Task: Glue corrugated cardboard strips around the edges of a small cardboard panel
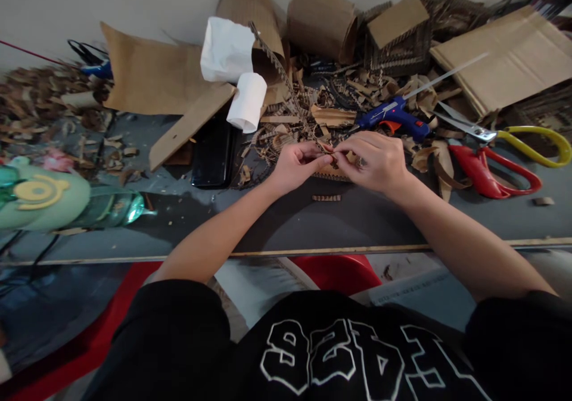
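Cardboard strip [282,72]: near end is held at the fingertips, far end is pointed away | left hand [295,165]: fingers narrow, strip pinched | right hand [379,161]: fingers narrow, strip's tip pinched

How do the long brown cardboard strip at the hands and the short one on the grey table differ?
The long strip meets the left hand and right hand; the short strip lies on the table. The long strip curves; the short strip looks straight. Both are ridged.
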{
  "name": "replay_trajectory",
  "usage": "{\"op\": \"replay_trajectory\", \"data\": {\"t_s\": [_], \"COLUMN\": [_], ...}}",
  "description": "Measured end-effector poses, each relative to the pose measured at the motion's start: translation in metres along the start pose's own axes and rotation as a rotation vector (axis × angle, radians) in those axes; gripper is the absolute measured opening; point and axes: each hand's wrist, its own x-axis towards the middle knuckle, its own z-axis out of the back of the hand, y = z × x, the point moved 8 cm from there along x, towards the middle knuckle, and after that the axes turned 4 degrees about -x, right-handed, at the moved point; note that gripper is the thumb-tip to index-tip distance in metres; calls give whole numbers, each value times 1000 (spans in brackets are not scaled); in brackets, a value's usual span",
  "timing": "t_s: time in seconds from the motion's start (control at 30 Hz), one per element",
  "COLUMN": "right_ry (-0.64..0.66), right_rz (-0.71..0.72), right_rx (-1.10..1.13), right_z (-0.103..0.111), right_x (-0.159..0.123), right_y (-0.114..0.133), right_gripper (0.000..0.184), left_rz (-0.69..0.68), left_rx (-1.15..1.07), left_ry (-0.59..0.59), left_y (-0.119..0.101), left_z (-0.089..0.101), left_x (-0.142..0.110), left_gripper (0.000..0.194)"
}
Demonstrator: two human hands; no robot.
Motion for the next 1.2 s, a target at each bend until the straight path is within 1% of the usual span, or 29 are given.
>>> {"op": "replay_trajectory", "data": {"t_s": [0.1,0.17,0.37,0.57,0.63,0.73,0.8,0.87,0.93,1.03,1.1,1.17,1.2], "right_ry": [24,33,-70,-36,-46,-79,-82,-65,-44,36,82,79,62], "right_rz": [-77,-104,-63,-106,-119,-178,-207,-194,-142,-52,-25,-16,-8], "right_rx": [0,16,54,26,27,25,10,10,36,88,95,82,75], "right_z": [-1,-2,5,3,6,14,18,18,15,5,-2,-3,-3], "right_x": [0,0,-1,-2,0,2,3,3,3,0,-2,-2,-2], "right_y": [-8,-12,-12,-12,-14,-23,-28,-27,-22,-12,-10,-9,-9], "right_gripper": [14,13,9,10,11,12,13,14,15,22,20,17,17], "left_rz": [11,10,23,47,50,42,39,42,61,75,75,65,48], "left_rx": [18,22,12,0,-30,-74,-86,-89,-82,-67,-57,-48,-46], "left_ry": [-3,-13,19,43,76,156,188,188,197,215,218,184,143], "left_y": [-1,-3,-3,2,2,0,-2,-4,-4,-6,-6,-6,-6], "left_z": [1,2,1,1,-1,-8,-10,-11,-12,-14,-15,-13,-10], "left_x": [-1,-2,-3,-3,-4,-7,-8,-9,-9,-10,-10,-8,-7], "left_gripper": [53,50,47,49,46,40,39,40,42,43,44,46,48]}}
